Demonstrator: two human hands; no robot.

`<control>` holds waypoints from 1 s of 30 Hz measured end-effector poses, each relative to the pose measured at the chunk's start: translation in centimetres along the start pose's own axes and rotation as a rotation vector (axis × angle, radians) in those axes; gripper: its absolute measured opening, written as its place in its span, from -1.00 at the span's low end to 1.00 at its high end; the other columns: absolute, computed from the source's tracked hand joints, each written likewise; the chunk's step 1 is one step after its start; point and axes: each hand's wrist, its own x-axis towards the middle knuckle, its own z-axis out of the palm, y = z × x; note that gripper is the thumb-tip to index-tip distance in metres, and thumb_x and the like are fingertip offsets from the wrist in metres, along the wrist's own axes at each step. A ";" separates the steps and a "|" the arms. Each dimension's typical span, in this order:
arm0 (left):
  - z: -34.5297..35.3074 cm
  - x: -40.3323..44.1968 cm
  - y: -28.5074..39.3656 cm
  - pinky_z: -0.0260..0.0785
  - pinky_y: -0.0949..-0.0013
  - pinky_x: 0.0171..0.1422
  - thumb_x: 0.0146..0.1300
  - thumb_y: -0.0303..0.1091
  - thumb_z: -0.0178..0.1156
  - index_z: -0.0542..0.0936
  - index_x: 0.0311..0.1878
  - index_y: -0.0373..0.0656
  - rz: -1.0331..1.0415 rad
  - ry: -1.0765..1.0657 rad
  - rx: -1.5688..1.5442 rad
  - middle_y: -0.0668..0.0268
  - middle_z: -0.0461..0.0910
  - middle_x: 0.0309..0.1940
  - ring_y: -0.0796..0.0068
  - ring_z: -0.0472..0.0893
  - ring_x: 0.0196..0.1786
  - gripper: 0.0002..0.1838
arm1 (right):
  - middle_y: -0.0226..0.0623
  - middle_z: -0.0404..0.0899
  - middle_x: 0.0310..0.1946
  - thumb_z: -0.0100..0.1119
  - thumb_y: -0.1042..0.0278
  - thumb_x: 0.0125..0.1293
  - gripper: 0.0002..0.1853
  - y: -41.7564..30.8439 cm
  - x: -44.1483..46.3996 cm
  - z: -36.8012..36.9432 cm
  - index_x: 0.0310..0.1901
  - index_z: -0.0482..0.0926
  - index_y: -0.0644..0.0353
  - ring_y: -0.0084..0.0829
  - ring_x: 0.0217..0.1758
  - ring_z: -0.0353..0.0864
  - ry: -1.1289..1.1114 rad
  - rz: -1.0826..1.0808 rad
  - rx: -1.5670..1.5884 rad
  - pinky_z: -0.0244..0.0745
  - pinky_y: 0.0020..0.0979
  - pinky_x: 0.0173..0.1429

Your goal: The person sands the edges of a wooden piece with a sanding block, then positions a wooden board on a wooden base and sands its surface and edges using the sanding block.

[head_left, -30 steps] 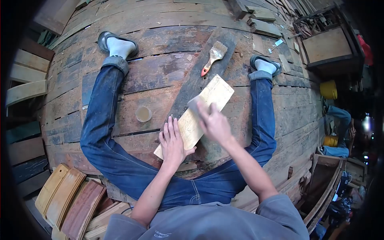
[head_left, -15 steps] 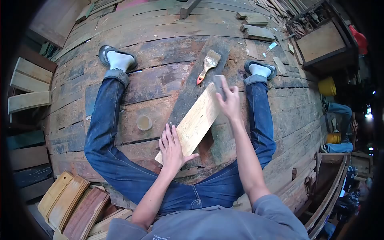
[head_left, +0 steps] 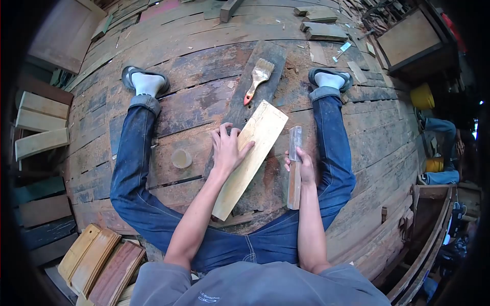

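Note:
A pale wooden board lies aslant between my legs, its far end resting over a dark plank. My left hand holds the board's left edge, with bent fingers at the side and the thumb on the upper face. To the right of the board, my right hand grips a long narrow sanding block. Its far part is grey, like sandpaper, and its near part is reddish-brown wood. The block is apart from the board. Just beyond the board's far end, a paintbrush with a red-tipped handle lies on the plank.
A small clear cup stands on the dusty plank floor, left of the board. Curved wood pieces are stacked at lower left. Offcuts lie at the far right. Another person's leg shows at the right edge.
My right hand has drawn back from the board's far end and turned the sanding block lengthwise beside it. My left hand has moved farther up along the left edge. The board's position has shifted slightly.

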 end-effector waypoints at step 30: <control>-2.4 -8.1 0.0 -0.06 -0.08 0.63 -0.13 0.45 0.49 0.01 0.61 -0.45 0.022 -0.170 0.221 -0.07 0.04 0.61 -0.10 0.16 0.52 0.49 | 0.18 0.28 0.25 0.34 0.23 0.36 -0.18 -0.5 -5.7 8.4 0.61 0.23 0.08 0.17 0.11 0.59 -0.230 -0.617 -1.488 0.72 -0.07 0.02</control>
